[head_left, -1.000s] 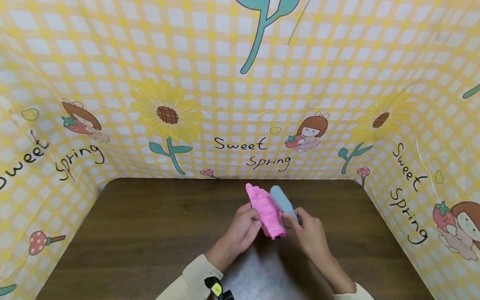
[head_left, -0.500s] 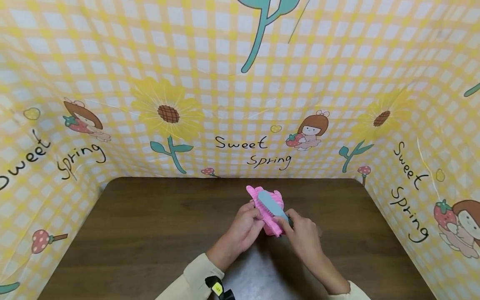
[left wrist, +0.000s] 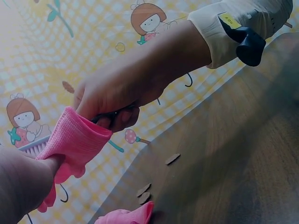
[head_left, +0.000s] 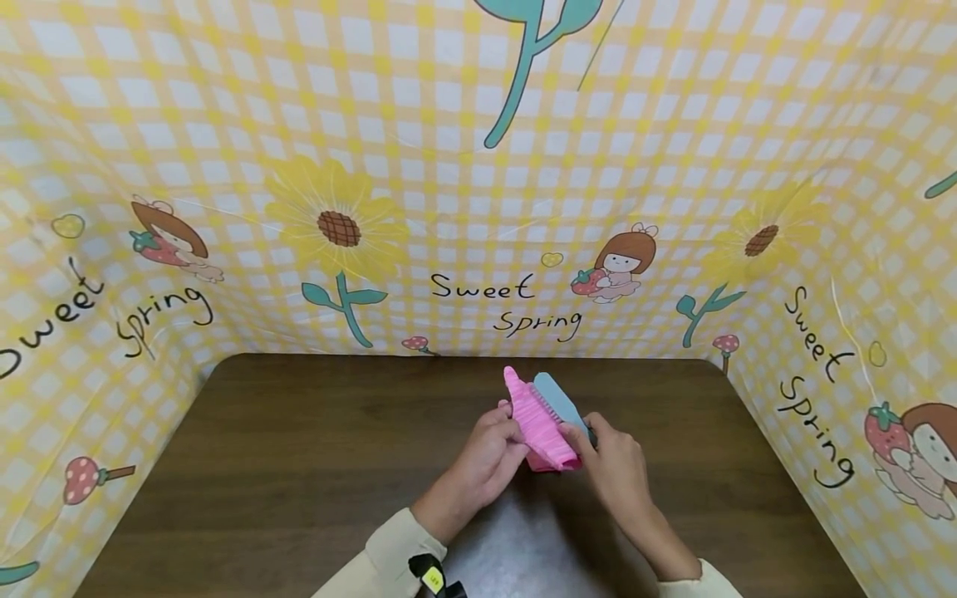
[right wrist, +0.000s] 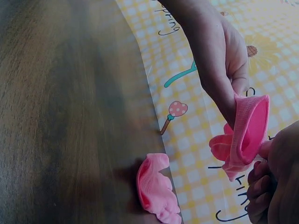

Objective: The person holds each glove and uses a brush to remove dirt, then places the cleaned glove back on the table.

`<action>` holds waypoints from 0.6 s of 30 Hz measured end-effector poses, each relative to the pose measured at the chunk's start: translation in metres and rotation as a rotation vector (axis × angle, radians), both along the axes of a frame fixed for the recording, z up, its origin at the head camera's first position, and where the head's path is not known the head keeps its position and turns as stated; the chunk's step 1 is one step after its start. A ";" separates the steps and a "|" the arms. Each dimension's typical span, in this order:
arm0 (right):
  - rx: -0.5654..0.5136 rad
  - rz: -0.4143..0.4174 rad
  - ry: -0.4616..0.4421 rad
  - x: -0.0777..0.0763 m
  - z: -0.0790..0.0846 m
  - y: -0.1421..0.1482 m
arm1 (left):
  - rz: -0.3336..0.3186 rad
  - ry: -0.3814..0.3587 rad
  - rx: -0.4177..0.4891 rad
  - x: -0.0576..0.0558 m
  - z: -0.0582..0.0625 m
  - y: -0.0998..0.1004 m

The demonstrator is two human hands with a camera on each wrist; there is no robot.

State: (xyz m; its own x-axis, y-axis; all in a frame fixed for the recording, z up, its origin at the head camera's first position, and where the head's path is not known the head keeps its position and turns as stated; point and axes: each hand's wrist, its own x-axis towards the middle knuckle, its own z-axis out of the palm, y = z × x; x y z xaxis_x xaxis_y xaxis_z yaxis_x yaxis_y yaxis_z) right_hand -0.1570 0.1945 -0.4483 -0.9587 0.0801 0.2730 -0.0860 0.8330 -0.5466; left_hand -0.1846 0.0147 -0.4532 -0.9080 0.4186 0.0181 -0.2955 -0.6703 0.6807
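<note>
My left hand (head_left: 489,453) pinches a pink knitted glove (head_left: 540,428) by its edge, above the table. The fingers of my right hand (head_left: 619,465) curl round the dark handle of a light blue brush (head_left: 559,400). The brush's bristles face the glove along its right side; whether they touch it I cannot tell. In the right wrist view, the held glove's cuff (right wrist: 253,130) gapes open between both hands. A second pink glove (right wrist: 159,189) lies on the table below, and part of it (left wrist: 126,217) shows in the left wrist view.
The dark wooden table (head_left: 314,465) is enclosed by a yellow checked cloth (head_left: 478,199) at the back and sides. Small brown flakes (left wrist: 173,159) lie on the tabletop in the left wrist view. Black wrist cameras are strapped to the sleeves.
The brush first swung left across the glove, then back to the right. The glove's fabric folded and straightened with it. My left hand has stayed nearly in place.
</note>
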 end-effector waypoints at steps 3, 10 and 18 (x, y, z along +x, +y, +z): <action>-0.005 -0.011 -0.004 -0.002 -0.001 0.002 | -0.004 -0.003 0.001 0.000 -0.001 0.000; -0.006 -0.018 0.008 -0.004 -0.005 0.006 | -0.008 -0.004 0.006 0.000 -0.003 0.000; -0.023 -0.050 -0.040 -0.007 -0.009 0.011 | -0.001 -0.008 0.014 0.000 -0.006 0.001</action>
